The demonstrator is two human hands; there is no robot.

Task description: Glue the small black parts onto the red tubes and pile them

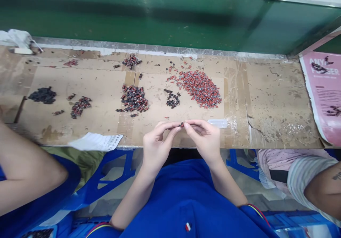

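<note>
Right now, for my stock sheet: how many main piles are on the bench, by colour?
Red pile: 1
Black piles: 2
Mixed red-and-black piles: 3
Total: 6, leaving out scattered strays.

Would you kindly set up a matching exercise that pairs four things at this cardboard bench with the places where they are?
Things:
1. red pile
2. black pile
3. paper slip
4. small part

Places:
A. pinched between the left hand and the right hand
B. on the front edge of the bench, left of both hands
C. at the far left of the bench
D. on the bench just beyond the right hand

Pairs: 1-D, 2-C, 3-B, 4-A.
</note>
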